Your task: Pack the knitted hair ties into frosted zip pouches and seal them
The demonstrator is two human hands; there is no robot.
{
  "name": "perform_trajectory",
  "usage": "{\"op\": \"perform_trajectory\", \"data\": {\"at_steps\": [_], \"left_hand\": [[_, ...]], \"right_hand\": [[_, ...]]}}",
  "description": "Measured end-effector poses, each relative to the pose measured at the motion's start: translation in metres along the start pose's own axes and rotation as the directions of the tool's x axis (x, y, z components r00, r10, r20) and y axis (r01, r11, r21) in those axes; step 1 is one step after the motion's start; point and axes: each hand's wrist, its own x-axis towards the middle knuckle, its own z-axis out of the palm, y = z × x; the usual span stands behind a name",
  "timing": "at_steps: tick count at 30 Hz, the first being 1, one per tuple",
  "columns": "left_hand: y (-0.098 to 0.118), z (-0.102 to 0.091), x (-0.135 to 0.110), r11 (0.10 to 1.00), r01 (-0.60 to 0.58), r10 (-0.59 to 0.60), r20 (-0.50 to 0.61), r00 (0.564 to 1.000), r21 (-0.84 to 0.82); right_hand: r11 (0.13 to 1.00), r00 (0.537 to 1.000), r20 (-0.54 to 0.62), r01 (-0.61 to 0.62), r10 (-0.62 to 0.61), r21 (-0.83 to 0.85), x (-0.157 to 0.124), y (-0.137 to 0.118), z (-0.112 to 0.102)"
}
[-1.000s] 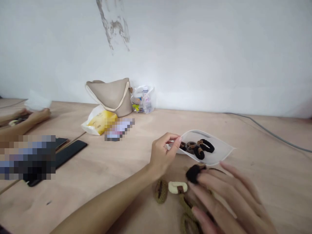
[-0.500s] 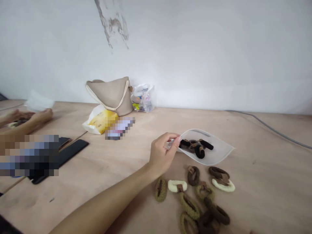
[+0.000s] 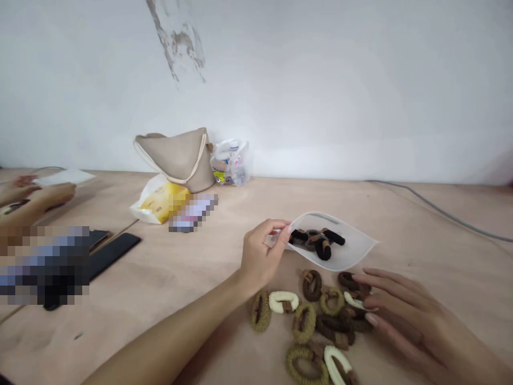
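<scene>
From my remote view, I see a clear plastic pouch [image 3: 355, 247] with dark hair ties [image 3: 323, 243] bunched inside it. My left hand [image 3: 260, 251] holds the pouch's edge in a narrow pinch between thumb and fingers. On the wooden table [image 3: 168, 278], the loose hair ties [image 3: 303, 323] lie in brown, olive and cream colours, just below the pouch. My right hand [image 3: 412, 318] is wide and flat, its fingertips at the ties' right side. Far ahead, a beige bag [image 3: 172, 160] stands against the white wall [image 3: 320, 80], and another person's hands [image 3: 28, 195] are at the left edge
</scene>
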Motion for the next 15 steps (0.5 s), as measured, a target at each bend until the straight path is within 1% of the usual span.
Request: {"op": "perform_trajectory", "data": {"at_steps": [2, 3, 6, 7, 8, 9, 11, 13, 14, 15], "left_hand": [[0.001, 0.000, 0.000, 1.000, -0.012, 0.012, -0.006, 1.000, 0.001], [0.001, 0.000, 0.000, 1.000, -0.014, 0.014, -0.008, 1.000, 0.000], [0.002, -0.001, 0.000, 1.000, -0.015, 0.015, 0.003, 1.000, -0.003], [0.002, 0.000, -0.001, 1.000, -0.017, 0.017, 0.009, 1.000, -0.003], [0.002, 0.000, -0.001, 1.000, -0.020, 0.020, 0.013, 1.000, -0.002], [0.002, 0.000, -0.001, 1.000, -0.022, 0.022, 0.014, 1.000, -0.003], [0.003, 0.000, -0.002, 1.000, -0.024, 0.024, 0.013, 1.000, -0.008], [0.004, 0.000, -0.003, 1.000, -0.022, 0.022, 0.013, 1.000, -0.013], [0.004, 0.000, -0.003, 1.000, -0.022, 0.022, 0.013, 1.000, -0.015], [0.004, 0.000, -0.003, 1.000, -0.022, 0.023, 0.014, 1.000, -0.015]], "right_hand": [[1.000, 0.999, -0.026, 0.020, -0.020, -0.018, -0.002, 0.002, 0.000], [0.998, 0.998, -0.042, 0.051, -0.052, -0.021, -0.004, 0.001, -0.001], [0.979, 0.978, -0.059, 0.201, -0.202, -0.021, -0.006, -0.001, -0.006], [0.973, 0.971, -0.063, 0.228, -0.229, -0.031, -0.005, -0.003, -0.007], [0.975, 0.973, -0.063, 0.218, -0.221, -0.048, -0.003, -0.004, -0.007], [0.981, 0.980, -0.069, 0.180, -0.185, -0.067, -0.001, -0.004, -0.006], [0.995, 0.995, -0.066, 0.064, -0.069, -0.075, 0.004, -0.005, 0.000], [0.999, 0.999, -0.022, -0.024, 0.023, -0.043, 0.003, -0.004, 0.006], [1.000, 1.000, -0.009, -0.020, 0.020, -0.021, 0.000, -0.003, 0.007], [1.000, 1.000, -0.009, 0.016, -0.016, -0.002, -0.004, -0.003, 0.006]]}}
